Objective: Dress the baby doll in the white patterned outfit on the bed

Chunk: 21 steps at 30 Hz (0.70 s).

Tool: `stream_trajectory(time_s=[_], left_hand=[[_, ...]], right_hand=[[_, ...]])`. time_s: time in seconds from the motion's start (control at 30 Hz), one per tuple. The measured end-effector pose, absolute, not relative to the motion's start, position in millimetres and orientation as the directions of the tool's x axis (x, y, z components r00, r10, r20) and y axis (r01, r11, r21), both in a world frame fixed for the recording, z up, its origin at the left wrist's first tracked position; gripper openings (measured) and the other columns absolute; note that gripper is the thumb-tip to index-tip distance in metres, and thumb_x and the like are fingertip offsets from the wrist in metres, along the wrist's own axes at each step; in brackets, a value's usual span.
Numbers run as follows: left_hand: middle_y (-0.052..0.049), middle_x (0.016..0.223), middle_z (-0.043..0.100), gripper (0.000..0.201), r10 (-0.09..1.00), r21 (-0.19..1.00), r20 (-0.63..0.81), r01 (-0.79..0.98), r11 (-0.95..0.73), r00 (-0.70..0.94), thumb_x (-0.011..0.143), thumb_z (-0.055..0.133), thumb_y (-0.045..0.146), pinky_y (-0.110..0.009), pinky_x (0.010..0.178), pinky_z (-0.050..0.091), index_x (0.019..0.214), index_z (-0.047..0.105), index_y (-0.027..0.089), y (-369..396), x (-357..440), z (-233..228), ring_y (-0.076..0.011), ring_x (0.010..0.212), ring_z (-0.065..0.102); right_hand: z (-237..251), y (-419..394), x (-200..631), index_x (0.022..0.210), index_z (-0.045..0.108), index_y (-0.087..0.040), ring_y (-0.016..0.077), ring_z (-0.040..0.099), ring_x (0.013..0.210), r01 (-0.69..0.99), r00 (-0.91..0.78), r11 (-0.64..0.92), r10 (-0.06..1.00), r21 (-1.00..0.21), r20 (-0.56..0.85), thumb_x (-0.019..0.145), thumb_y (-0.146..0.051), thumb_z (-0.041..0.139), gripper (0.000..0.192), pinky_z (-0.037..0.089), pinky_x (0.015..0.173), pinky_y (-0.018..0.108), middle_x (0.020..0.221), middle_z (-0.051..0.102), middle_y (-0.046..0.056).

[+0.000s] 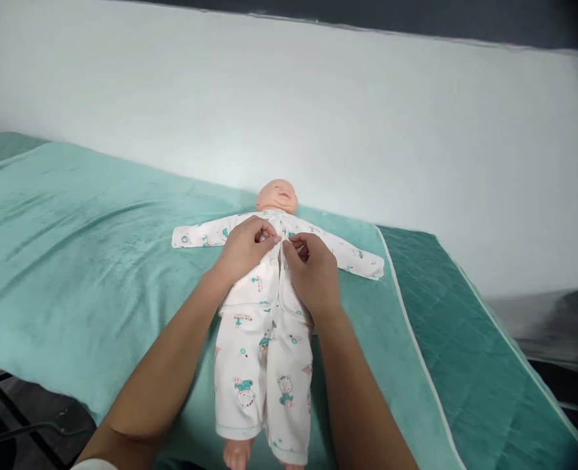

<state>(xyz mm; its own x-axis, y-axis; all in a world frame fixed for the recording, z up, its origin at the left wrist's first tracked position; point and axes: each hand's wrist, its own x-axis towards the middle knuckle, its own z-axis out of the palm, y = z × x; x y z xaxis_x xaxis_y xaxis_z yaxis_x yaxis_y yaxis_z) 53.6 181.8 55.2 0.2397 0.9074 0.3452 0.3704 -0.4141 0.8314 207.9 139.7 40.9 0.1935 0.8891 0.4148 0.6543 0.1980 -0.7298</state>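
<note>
A baby doll lies on its back with its head toward the wall and its arms spread wide. It wears a white printed baby jacket and matching trousers. The jacket's front edges part below the chest, showing a narrow gap. My left hand pinches the jacket's front edge at the chest. Just across the gap, my right hand pinches the opposite edge, its fingers curled. The fingertips of both hands nearly meet. Whatever small fastener lies between them is too small to make out.
A light green blanket lies under the doll, over a darker green quilted cover on the right. Behind stands a white wall. Black metal bars show at the lower left, beyond the blanket's edge.
</note>
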Motion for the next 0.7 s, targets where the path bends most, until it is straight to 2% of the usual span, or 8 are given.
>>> stream_trajectory(time_s=[0.17,0.3,0.37,0.7], left_hand=[[0.0,0.079,0.062,0.015,0.921,0.892,0.303,0.267,-0.365,0.246,0.088,0.061,0.031,-0.026,0.068,0.04,0.081,0.06,0.018,180.8,55.9,60.3,-0.0126,0.071,0.052],[0.0,0.078,0.062,0.018,0.931,0.932,0.299,0.143,-0.332,0.211,0.088,0.061,0.035,-0.025,0.069,0.041,0.084,0.06,0.018,178.6,62.0,60.5,-0.0122,0.072,0.053],[0.0,0.079,0.062,0.017,0.931,0.936,0.294,0.132,-0.326,0.217,0.087,0.062,0.034,-0.025,0.07,0.042,0.084,0.061,0.017,178.3,63.4,59.3,-0.0123,0.073,0.054],[-0.001,0.084,0.066,0.015,0.933,0.949,0.235,0.143,-0.281,0.271,0.087,0.06,0.031,-0.026,0.073,0.044,0.085,0.064,0.017,178.5,58.5,61.0,-0.0138,0.079,0.058]], right_hand=[[49.1,148.0,209.4,0.082,0.064,-0.021,0.0168,0.056,0.067,0.624,0.237,0.125,0.91,-0.771,0.339,0.085,-0.034,0.058,0.016,0.043,0.07,0.032,0.074,0.066,0.001],[52.4,148.0,212.3,0.083,0.067,-0.02,0.0155,0.058,0.07,0.359,0.289,0.119,0.929,-0.926,0.232,0.082,-0.036,0.063,0.016,0.044,0.068,0.029,0.077,0.068,0.0],[53.6,146.5,211.0,0.085,0.068,-0.02,0.0151,0.06,0.073,0.245,0.292,0.137,0.933,-0.96,0.208,0.081,-0.036,0.064,0.017,0.045,0.069,0.027,0.081,0.069,0.001],[51.2,139.4,201.9,0.09,0.074,-0.02,0.0153,0.062,0.075,0.219,0.308,0.123,0.933,-0.968,0.188,0.079,-0.035,0.068,0.019,0.048,0.073,0.029,0.084,0.071,0.001]])
